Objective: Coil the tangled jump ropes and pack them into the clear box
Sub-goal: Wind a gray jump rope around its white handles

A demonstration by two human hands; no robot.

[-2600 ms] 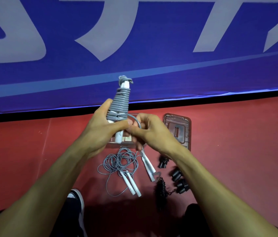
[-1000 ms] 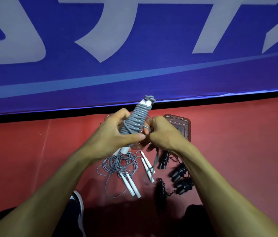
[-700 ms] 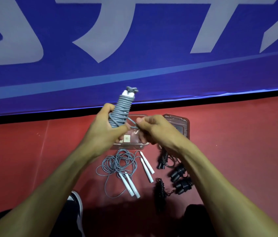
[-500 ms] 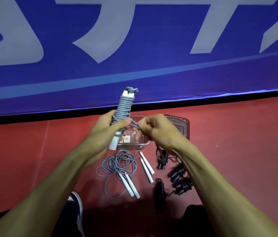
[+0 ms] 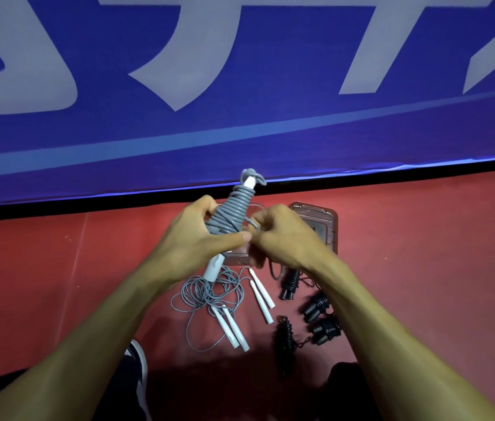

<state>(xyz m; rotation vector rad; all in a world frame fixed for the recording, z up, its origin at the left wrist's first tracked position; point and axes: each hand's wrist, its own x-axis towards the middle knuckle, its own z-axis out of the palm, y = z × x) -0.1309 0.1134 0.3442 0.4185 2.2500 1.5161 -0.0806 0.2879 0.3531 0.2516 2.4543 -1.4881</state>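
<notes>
Fingers clamped round wrapped grey rope, right hand pinching its tail; loose grey rope, black ropes unpacked

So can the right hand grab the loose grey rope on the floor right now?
Probably not yet. The right hand is pinching the cord end of the wrapped rope that the left hand grips. The loose grey rope lies uncovered just below, so it could once it lets go.
</notes>
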